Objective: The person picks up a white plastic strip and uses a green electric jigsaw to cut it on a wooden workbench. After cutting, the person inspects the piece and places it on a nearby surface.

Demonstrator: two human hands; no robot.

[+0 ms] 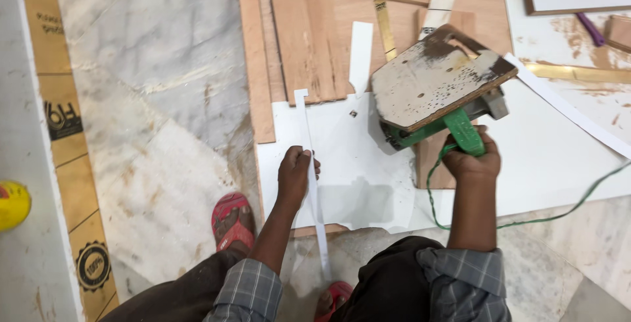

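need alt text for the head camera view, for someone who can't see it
Seen from above, the left hand pinches a thin white strip while the right hand grips the green handle of a power saw, over a white sheet and wooden planks on a marble floor.

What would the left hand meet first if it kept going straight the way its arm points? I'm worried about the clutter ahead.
Probably the upper part of the thin white strip the left hand pinches, lying on the white sheet; just beyond sit the wooden planks. Heights are unclear.
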